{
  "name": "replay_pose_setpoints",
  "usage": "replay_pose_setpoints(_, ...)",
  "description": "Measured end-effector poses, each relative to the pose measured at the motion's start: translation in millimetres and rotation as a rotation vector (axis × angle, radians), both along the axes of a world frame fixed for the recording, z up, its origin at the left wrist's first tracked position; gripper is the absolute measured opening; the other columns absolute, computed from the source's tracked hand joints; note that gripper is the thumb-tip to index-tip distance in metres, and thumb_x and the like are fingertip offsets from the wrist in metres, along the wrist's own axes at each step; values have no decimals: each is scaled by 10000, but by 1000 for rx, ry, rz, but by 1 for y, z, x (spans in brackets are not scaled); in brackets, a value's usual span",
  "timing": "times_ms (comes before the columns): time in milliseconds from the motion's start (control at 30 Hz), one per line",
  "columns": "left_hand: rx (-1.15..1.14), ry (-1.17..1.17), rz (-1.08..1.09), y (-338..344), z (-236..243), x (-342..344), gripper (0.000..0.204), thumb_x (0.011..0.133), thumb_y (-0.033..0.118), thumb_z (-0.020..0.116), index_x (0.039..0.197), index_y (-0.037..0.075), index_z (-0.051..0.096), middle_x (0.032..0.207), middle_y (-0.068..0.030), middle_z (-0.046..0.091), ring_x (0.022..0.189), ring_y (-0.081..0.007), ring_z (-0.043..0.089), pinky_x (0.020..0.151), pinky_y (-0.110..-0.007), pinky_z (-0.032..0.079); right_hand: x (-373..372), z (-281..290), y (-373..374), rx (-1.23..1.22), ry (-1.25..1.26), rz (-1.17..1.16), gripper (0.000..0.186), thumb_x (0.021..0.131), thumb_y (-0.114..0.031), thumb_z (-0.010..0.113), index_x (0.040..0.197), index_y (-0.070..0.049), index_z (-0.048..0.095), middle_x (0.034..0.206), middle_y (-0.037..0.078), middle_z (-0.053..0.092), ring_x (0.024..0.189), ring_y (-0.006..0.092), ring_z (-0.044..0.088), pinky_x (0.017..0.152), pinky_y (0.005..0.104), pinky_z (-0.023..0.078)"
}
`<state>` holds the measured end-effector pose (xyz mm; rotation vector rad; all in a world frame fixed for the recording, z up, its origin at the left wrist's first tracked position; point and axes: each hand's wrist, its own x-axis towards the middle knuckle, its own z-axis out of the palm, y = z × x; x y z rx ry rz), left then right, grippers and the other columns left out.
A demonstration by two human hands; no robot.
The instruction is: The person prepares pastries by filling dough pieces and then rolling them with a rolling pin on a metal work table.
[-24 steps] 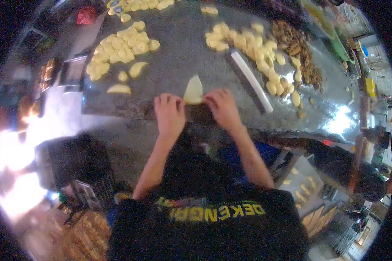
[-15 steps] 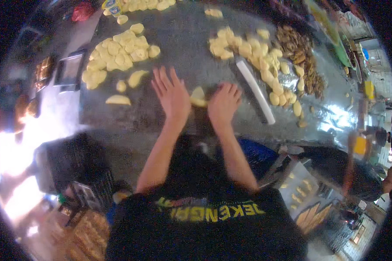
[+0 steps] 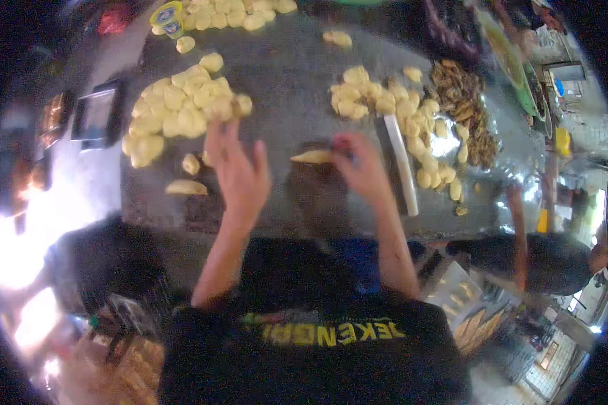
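Note:
My right hand (image 3: 363, 167) has its fingers curled at the right end of a folded, half-moon piece of dough (image 3: 309, 156) lying on the dark worktop (image 3: 284, 88). My left hand (image 3: 238, 177), somewhat blurred, stretches its fingers apart at the near edge of a heap of pale yellow dough balls (image 3: 182, 101), with a piece of dough partly hidden behind it. Left of that hand lie a small dough lump (image 3: 190, 163) and another half-moon piece (image 3: 186, 187). To the right of my right hand rests a white rod like a rolling pin (image 3: 401, 165).
More dough balls (image 3: 419, 121) spread beyond the rod, beside a pile of brown pieces (image 3: 458, 91). At the far left stand a yellow tub (image 3: 167, 19) and further dough balls (image 3: 233, 13). Another person (image 3: 547, 260) is at the right. Dark crates (image 3: 108, 263) sit lower left.
My left hand has moved left, away from the dough between my hands, toward the heap. That dough now lies as a flat half-moon, and my right hand's fingers have curled at its end.

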<state>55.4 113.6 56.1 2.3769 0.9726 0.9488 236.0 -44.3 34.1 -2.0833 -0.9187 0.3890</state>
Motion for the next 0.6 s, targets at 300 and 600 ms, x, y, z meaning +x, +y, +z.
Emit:
replay_pose_setpoints(300,-86,-15,139,-51,59,-133,405,885,128,600,1248,-19,496,1350,-221,421,1251,-371,425,1065,-474,338,-79,62,48,93,-124,485,341,801,-114,708,1123,-46,615,969,128,637,838,277,643,784,342,521)
replay_pose_setpoints(600,0,-194,404,-38,59,-172,302,932,162,557,1170,-22,537,1213,-197,504,1146,-332,492,992,-435,405,-194,21,144,177,-115,686,212,868,-155,664,1035,-39,603,879,124,633,785,239,648,702,339,520)
